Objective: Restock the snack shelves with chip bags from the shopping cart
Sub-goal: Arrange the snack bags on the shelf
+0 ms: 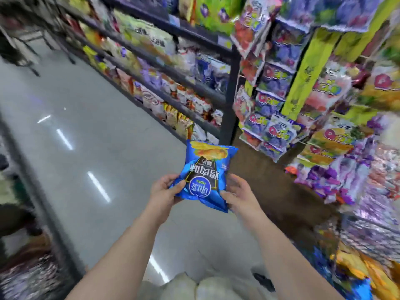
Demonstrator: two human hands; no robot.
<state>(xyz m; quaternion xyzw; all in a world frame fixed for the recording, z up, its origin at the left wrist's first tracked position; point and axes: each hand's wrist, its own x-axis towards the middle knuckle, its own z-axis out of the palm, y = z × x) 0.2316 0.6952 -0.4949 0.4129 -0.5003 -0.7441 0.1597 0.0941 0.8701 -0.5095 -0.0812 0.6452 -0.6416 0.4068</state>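
- Blue chip bag (207, 174) out in front of me over the aisle floor (86, 148), print upside down, long axis running away from me.
- My left hand (165, 189) pinches its near left corner, thumb on top.
- My right hand (239, 194) grips the near right edge, fingers curled; both arms stretched forward.

Location: a retail shop, snack aisle. Dark metal shelves (164, 61) run along a glossy grey floor (71, 135), each tier packed with bagged snacks (151, 100). Further packets hang in columns on a display rack (270, 100) at the aisle end.
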